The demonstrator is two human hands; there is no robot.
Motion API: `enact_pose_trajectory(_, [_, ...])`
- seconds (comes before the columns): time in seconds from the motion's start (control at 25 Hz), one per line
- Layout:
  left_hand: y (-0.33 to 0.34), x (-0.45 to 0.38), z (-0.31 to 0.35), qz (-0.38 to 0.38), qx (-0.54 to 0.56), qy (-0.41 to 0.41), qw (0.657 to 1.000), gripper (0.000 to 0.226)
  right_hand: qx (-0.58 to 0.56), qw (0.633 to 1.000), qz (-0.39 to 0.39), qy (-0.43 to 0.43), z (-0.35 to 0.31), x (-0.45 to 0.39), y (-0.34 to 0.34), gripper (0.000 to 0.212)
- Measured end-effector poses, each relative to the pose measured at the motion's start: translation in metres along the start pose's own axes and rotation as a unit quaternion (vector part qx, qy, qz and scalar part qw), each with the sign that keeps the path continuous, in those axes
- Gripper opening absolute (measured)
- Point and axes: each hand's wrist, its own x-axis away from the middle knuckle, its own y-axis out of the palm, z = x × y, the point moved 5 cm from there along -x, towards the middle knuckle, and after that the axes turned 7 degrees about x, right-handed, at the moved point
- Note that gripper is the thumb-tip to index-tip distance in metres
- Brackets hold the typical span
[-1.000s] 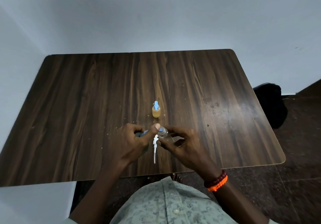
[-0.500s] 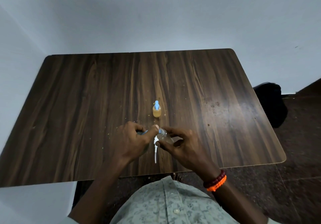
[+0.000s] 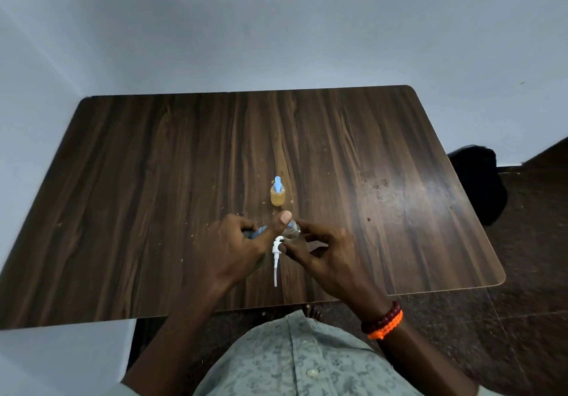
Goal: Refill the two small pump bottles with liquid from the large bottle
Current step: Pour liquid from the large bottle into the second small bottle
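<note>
A small pump bottle [image 3: 277, 195] with amber liquid and a blue pump stands upright mid-table. Just in front of it, my right hand [image 3: 325, 251] holds a small clear bottle [image 3: 292, 231] tilted with its neck toward the left. My left hand [image 3: 236, 245] is closed round a blue and grey object [image 3: 257, 232] that it mostly hides; its thumb reaches up over the clear bottle's neck. A white pump head [image 3: 277, 246] with its long dip tube lies between my hands, tube pointing toward me.
The dark wooden table [image 3: 153, 180] has small crumbs scattered round the bottles. A black bag [image 3: 479, 180] sits on the floor past the table's right edge. Pale walls stand behind and to the left.
My hands stay together at the clear bottle. The left thumb has lifted a little higher over its neck. The amber bottle and the white pump have not moved.
</note>
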Motion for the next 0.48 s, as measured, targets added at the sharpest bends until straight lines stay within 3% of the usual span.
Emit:
enact_pose_trajectory(0.16, [-0.0002,0.0002,0.0034,0.009,0.0,0.012,1.0,0.086,0.018,1.0,-0.012,-0.009,0.004,-0.0013,0.0057,0.036])
enact_pose_trajectory(0.48, [-0.0005,0.0018,0.005,0.002,-0.007,0.016,1.0,0.087,0.025,0.999,-0.017,-0.02,0.0076,-0.002,0.003,0.04])
